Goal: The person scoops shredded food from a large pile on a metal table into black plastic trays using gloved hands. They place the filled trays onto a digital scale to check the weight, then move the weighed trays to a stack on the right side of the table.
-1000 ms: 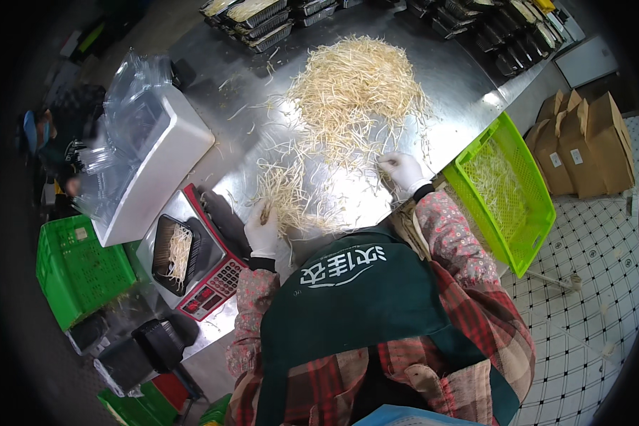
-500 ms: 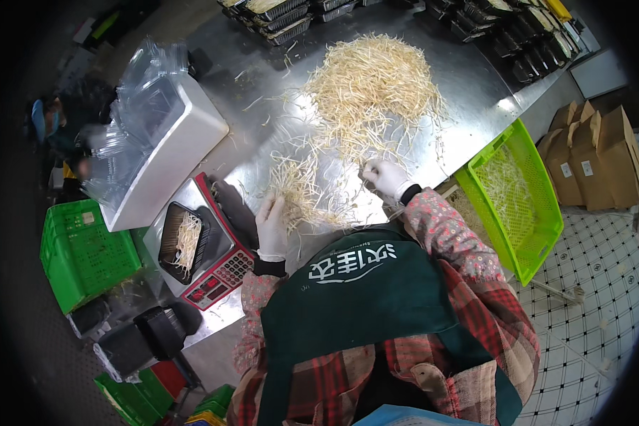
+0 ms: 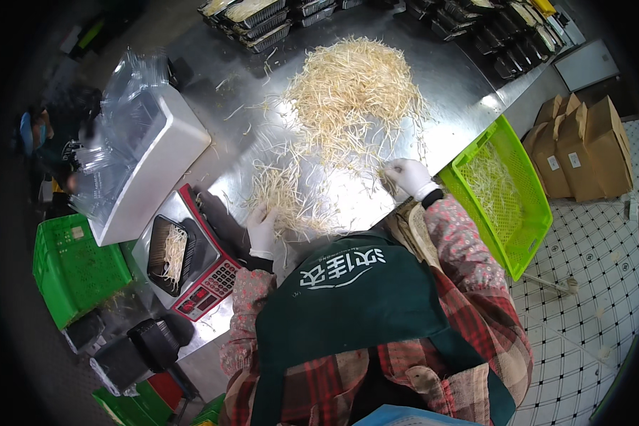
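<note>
**Loose Bean Sprouts on Steel Table: Orientation, Condition and Hand Position**

We find the small, loose heap of thin, pale bean sprouts on the shiny silver steel table, in front of the person's dark green apron.

Orientation: We read the heap's long axis as a diagonal, from the far left down to a sparse tail at the near right. Single strands share no direction; they cross at many angles, and loose ends splay outward along the edge. Beyond lies the large, rounded mound of cream-coloured bean sprouts, its lower fringe trailing toward the person.

Appearance: We note slender, slightly curved, whitish to straw-yellow strands, densely tangled in the mound and thinly spread in the heap, where bright steel shows between them.

Hands: The white-gloved left hand touches the heap's near left edge with its fingertips; we cannot tell whether they grip any strands. The white-gloved right hand has its fingers bent inward, just beside scattered strands; we cannot tell what, if anything, it grips.

Surroundings: At left, a black rectangular plastic tray containing sprouts rests on a red-and-silver electronic scale. At right stands a lime-green perforated plastic crate.
</note>
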Motion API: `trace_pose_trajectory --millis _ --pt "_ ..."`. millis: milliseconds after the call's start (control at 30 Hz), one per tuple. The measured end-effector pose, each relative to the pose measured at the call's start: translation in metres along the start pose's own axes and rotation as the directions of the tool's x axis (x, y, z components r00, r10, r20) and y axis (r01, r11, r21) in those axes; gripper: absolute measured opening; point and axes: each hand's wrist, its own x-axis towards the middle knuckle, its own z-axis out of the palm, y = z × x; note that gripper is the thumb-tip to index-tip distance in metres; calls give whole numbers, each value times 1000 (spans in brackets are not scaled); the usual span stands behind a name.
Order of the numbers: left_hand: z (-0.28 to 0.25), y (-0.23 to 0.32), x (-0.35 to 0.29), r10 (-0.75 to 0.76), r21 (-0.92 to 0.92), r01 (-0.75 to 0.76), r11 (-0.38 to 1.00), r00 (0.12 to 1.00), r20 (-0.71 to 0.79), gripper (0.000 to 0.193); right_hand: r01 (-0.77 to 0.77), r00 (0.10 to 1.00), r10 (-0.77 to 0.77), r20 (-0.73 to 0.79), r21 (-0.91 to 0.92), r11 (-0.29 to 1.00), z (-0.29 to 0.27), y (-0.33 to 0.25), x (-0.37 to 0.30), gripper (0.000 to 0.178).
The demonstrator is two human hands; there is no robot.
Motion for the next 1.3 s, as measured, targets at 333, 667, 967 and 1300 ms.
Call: trace_pose_trajectory --millis 333,667,967,1300 --pt "-1 41 -33 -92 16 93 996 993 -72 39 -27 996 41 82 -159 987 30 -30 38 32" --pt "-1 39 -30 8 -26 -12 1000 991 -137 31 70 995 -46 93 -286 956 48 -23 49 18" --pt "-15 36 -26 -47 -135 12 991 964 -261 28 33 998 -24 51 -188 982 50 -23 41 17" --pt "-18 27 -17 399 621 -238 747 907 -132 50 89 807 50 589 -205 975 -70 46 -28 36"
